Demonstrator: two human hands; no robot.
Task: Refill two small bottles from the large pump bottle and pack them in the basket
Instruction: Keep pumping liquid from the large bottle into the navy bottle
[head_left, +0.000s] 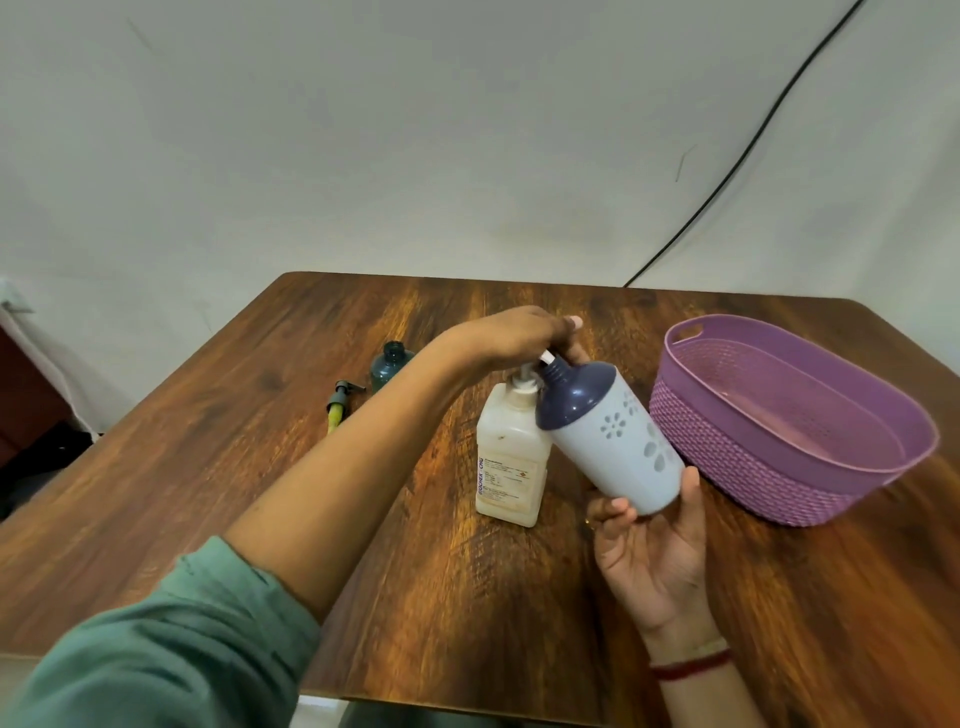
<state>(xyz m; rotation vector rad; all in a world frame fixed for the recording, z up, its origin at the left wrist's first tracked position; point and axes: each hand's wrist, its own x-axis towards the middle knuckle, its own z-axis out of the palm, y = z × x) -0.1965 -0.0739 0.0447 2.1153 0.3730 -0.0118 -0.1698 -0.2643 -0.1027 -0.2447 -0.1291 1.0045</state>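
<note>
Head view: the large pump bottle (511, 457) stands upright in the middle of the counter (457, 597). The left hand (519, 335) sits on its pump head, fingers curled over it. The right hand (649, 551) grips the base of a white bottle (618, 441) with a dark blue top, tilted just right of the pump bottle, its open neck at the nozzle. A purple basket (737, 467) sits farther right. Behind and left of the pump bottle stands a small teal bottle (390, 366), uncapped, with a loose pump cap (340, 402) lying beside it.
</note>
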